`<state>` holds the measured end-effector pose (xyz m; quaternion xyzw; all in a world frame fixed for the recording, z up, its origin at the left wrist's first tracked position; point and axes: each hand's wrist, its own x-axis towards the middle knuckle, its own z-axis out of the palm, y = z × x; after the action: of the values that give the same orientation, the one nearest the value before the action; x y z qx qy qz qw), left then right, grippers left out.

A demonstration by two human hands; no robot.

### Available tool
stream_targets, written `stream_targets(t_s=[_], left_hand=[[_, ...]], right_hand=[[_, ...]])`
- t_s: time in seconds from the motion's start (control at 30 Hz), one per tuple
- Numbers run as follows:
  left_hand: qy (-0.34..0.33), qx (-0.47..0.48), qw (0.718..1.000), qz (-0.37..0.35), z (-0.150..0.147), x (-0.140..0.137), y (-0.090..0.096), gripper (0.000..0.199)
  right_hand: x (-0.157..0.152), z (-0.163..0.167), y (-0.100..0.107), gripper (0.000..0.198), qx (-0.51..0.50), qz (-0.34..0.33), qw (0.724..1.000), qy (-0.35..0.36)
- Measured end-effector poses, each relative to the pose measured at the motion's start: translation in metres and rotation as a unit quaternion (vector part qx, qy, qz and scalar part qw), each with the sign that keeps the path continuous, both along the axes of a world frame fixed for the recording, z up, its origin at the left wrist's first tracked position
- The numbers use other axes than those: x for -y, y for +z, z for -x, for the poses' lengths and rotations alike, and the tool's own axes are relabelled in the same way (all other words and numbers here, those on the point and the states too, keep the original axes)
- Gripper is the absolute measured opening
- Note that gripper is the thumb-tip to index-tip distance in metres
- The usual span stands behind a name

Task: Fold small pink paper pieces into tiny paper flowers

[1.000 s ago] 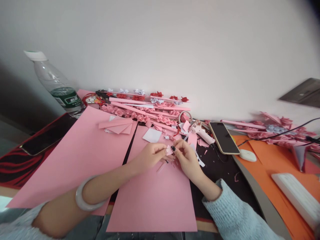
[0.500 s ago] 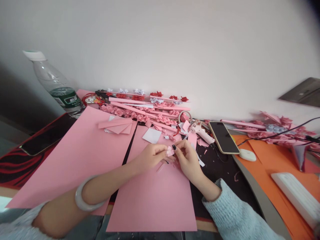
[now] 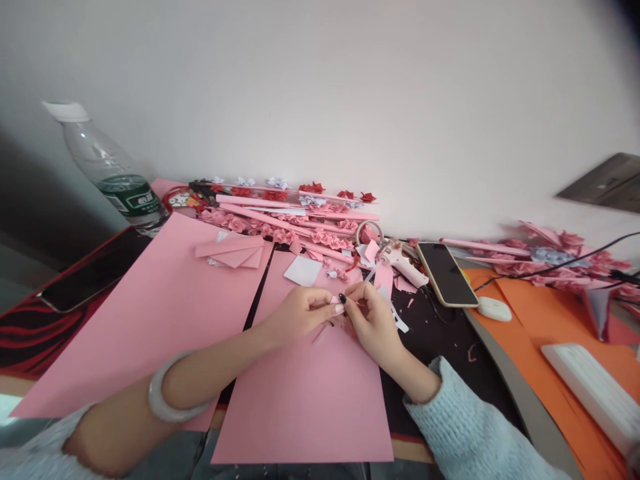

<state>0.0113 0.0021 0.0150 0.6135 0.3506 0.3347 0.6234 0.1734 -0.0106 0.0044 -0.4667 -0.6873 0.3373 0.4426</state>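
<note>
Over the large pink paper sheet, my left hand and my right hand meet at the fingertips. Both pinch a small piece of pink paper, which is mostly covered by the thumbs and fingers. A thin pale stick shows just below my left fingers; whether it is held I cannot tell. Close beyond the hands lie a white paper square and several tiny folded pink flowers. A pink-and-white glue gun rests behind my right hand.
Paper flower stems are heaped along the wall. A water bottle and a dark phone are at the left. On the right are another phone, a white earbud case, orange paper and a white keyboard.
My fingers have closed in further over the small pink paper, so less of it shows. The thumbs are nearer together. Other things stay where they were.
</note>
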Motion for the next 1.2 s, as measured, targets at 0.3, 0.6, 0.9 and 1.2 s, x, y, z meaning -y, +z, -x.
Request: stream_targets(t_s=[0.3, 0.6, 0.9, 1.2], left_hand=[[-0.002, 0.016, 1.000, 0.020, 0.0004, -0.0010, -0.0024, 0.023], [-0.006, 0.043, 0.997, 0.062, 0.0039, -0.0047, -0.0065, 0.028], [-0.030, 0.072, 0.995, 0.069, 0.0041, -0.0053, -0.0087, 0.025], [-0.036, 0.057, 0.996, 0.053, 0.0031, -0.0056, -0.0063, 0.024]], right_hand=[[-0.0014, 0.0005, -0.0002, 0.014, -0.033, 0.055, 0.998, -0.023], [-0.0059, -0.0043, -0.0027, 0.019, -0.052, 0.102, 0.993, 0.036], [-0.0048, -0.0052, 0.0028, 0.029, 0.024, 0.071, 0.992, 0.103], [-0.0038, -0.0051, 0.0005, 0.025, 0.043, 0.022, 0.998, 0.049]])
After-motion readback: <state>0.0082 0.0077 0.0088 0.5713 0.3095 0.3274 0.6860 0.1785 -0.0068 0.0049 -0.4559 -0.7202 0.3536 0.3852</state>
